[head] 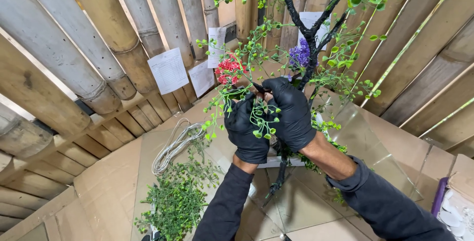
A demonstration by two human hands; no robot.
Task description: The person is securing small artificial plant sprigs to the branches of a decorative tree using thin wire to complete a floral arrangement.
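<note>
Head view: sprig point(261, 122) between both grips

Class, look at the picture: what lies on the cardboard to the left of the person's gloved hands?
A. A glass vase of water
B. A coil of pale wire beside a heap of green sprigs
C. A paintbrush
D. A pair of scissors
B: a coil of pale wire lies on the cardboard, with a heap of green sprigs just below it, left of the left hand.
</note>
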